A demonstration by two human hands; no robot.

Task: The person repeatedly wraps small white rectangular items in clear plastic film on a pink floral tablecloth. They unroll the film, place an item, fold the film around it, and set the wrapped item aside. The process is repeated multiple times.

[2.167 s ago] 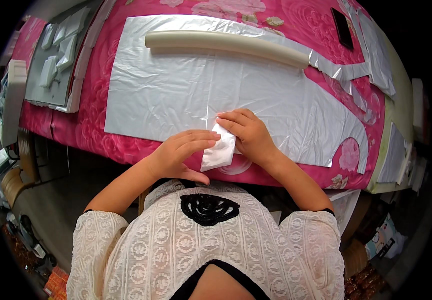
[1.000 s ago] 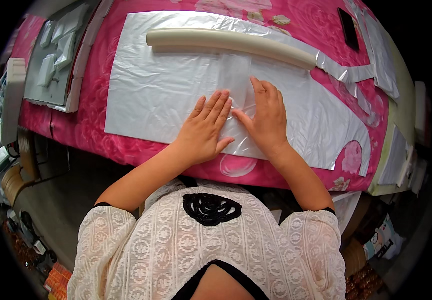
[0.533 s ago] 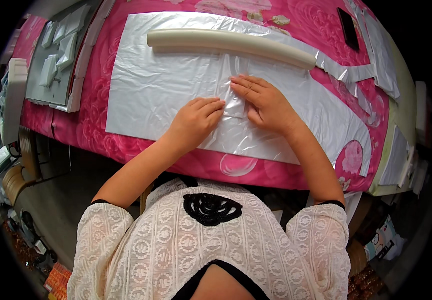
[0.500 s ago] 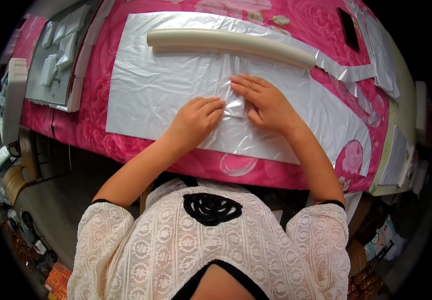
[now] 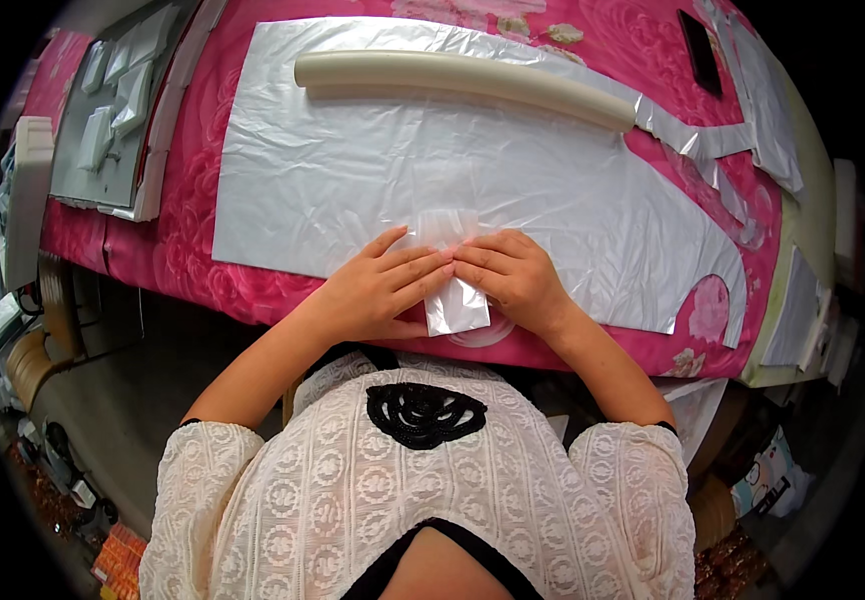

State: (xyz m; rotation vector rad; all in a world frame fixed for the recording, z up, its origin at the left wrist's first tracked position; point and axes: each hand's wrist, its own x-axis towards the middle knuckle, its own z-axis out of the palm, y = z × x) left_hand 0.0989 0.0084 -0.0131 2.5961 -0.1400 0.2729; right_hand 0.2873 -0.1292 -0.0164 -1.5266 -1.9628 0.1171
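A small folded piece of clear plastic bag (image 5: 458, 306) lies near the table's front edge, over the lower border of a stack of silvery-white plastic bags (image 5: 298, 190). My left hand (image 5: 383, 288) reaches it from the left, fingers stretched and apart, fingertips pressing on its top. From the right, my right hand (image 5: 508, 276) lies flat with extended fingers on the same folded piece. The fingertips of both hands meet at its middle. The right thumb is mostly hidden. Across the far part of the stack rests a long cream tube (image 5: 463, 75).
A pink floral cloth (image 5: 188, 225) covers the table. At the far left a grey tray (image 5: 75, 180) bears several small folded white plastic packets (image 5: 133, 100). A dark phone (image 5: 699, 52) lies at the far right, near more white plastic bags (image 5: 765, 110) and loose plastic strips (image 5: 678, 135).
Both hands have moved toward me, from the middle of the bag stack to the table's front edge. The folded plastic has come along and the fingertips now meet on it.
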